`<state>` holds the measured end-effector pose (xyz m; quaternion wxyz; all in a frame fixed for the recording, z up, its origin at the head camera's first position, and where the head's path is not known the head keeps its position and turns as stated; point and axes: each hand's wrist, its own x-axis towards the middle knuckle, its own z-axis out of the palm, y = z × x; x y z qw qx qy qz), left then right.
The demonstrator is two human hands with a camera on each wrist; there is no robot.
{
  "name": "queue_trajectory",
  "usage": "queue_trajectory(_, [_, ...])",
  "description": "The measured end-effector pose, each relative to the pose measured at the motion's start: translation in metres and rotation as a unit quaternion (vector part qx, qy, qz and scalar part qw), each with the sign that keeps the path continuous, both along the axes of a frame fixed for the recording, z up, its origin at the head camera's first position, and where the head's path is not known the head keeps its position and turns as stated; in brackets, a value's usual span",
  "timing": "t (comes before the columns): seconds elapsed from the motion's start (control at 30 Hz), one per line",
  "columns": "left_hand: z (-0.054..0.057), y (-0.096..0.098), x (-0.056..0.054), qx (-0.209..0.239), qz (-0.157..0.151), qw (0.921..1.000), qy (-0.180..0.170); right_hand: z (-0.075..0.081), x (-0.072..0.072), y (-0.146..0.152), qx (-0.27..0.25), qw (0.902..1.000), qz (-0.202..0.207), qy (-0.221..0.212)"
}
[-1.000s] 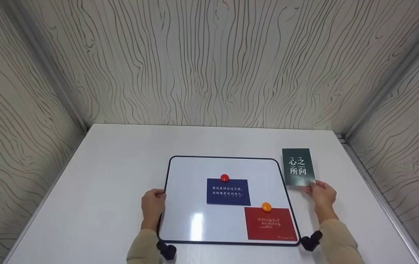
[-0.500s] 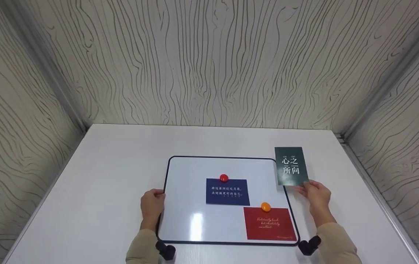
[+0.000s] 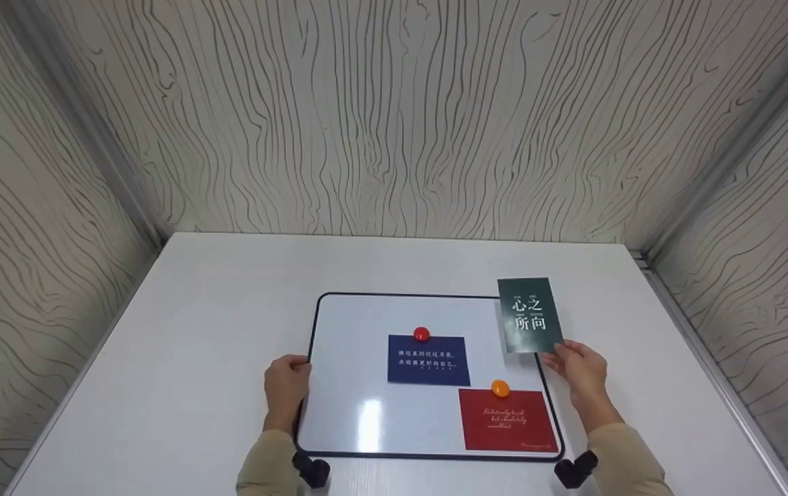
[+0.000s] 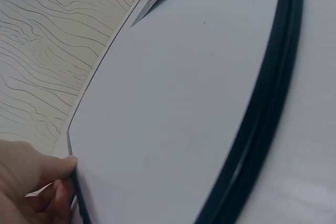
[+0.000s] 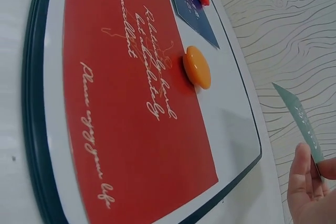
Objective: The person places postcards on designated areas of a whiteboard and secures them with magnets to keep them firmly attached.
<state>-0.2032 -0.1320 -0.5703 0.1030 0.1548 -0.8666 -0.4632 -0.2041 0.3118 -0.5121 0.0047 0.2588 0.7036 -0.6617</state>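
A whiteboard (image 3: 346, 324) with a black frame lies on the white table. My left hand (image 3: 286, 386) grips its left edge, thumb on the frame in the left wrist view. My right hand (image 3: 580, 372) pinches a dark green card (image 3: 530, 331) with white characters by its lower right corner. The card is held over the board's upper right corner and hides it. On the board, a red round magnet (image 3: 421, 334) sits at the top edge of a dark blue card (image 3: 428, 375). An orange magnet (image 5: 197, 67) sits at the top edge of a red card (image 5: 121, 145).
The white table (image 3: 180, 358) stretches out on both sides of the board. Wood-patterned panels (image 3: 366, 138) rise behind it and at both sides. Black wrist devices (image 3: 576, 470) stand out from both sleeves near the board's lower corners.
My right hand has moved left with the green card, bringing it from beside the board to over its upper right corner. My left hand stays at the board's left edge.
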Motion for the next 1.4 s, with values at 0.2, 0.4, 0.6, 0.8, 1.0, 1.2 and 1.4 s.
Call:
queue_trajectory(0.2, [0.001, -0.002, -0.001, 0.006, -0.004, 0.9999, -0.013, 0.003, 0.002, -0.011, 0.013, 0.9992, 0.036, -0.009])
queue_trajectory(0.4, [0.0, -0.003, -0.002, 0.008, -0.008, 0.9998, -0.018, 0.005, 0.002, -0.02, 0.019, 0.9978, 0.063, -0.006])
queue_trajectory(0.6, [0.0, -0.003, -0.003, 0.004, -0.008, 0.9999, -0.012, 0.008, 0.003, -0.025, 0.008, 0.9974, 0.071, -0.01])
queue_trajectory(0.8, [-0.002, -0.003, -0.003, -0.001, -0.005, 0.9999, -0.011, 0.009, 0.004, -0.031, -0.003, 0.996, 0.087, -0.017])
queue_trajectory(1.0, [-0.002, -0.003, -0.003, -0.006, -0.003, 1.0, -0.005, 0.007, 0.007, -0.039, -0.021, 0.994, 0.105, -0.022])
queue_trajectory(1.2, [0.0, -0.003, -0.002, -0.003, -0.005, 1.0, -0.008, 0.004, 0.009, -0.052, -0.022, 0.9923, 0.118, -0.027])
queue_trajectory(1.4, [0.0, -0.002, -0.002, 0.008, -0.002, 0.9999, -0.015, 0.001, 0.012, -0.067, -0.009, 0.9901, 0.136, -0.034])
